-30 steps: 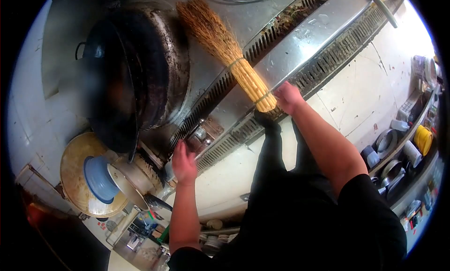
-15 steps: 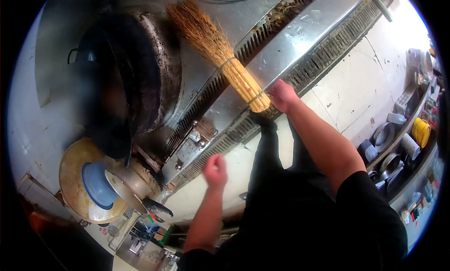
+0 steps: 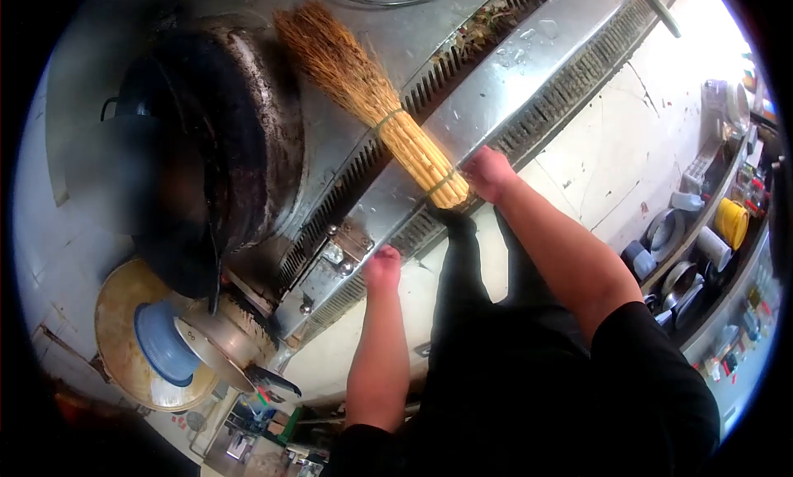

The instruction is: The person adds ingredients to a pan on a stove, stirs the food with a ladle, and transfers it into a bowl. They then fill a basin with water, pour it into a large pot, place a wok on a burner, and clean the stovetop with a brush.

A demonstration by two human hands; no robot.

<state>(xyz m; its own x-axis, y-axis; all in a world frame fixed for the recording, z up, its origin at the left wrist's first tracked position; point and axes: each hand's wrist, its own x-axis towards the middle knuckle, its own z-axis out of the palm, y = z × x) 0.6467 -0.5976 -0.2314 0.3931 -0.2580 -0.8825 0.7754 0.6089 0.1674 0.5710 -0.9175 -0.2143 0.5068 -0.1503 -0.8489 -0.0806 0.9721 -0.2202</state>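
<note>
A straw brush (image 3: 376,101) lies slantwise across the metal stove counter (image 3: 487,93), its bristles toward the back and its bound handle end over the front edge. My right hand (image 3: 490,173) is at that edge, right beside the handle end; its fingers are mostly hidden. My left hand (image 3: 382,268) is closed at the front edge, near the small metal knobs (image 3: 345,267). What it holds, if anything, is hidden.
A large blackened wok (image 3: 178,163) stands at the left. Below it are a round tan lid (image 3: 116,332), a blue bowl (image 3: 163,342) and a metal pan (image 3: 216,345). A shelf at the right holds pans and a yellow item (image 3: 732,223). Grated drain channels line the counter.
My left hand has moved up to the counter's front edge. My right hand stays beside the brush handle. The whole view has shifted slightly.
</note>
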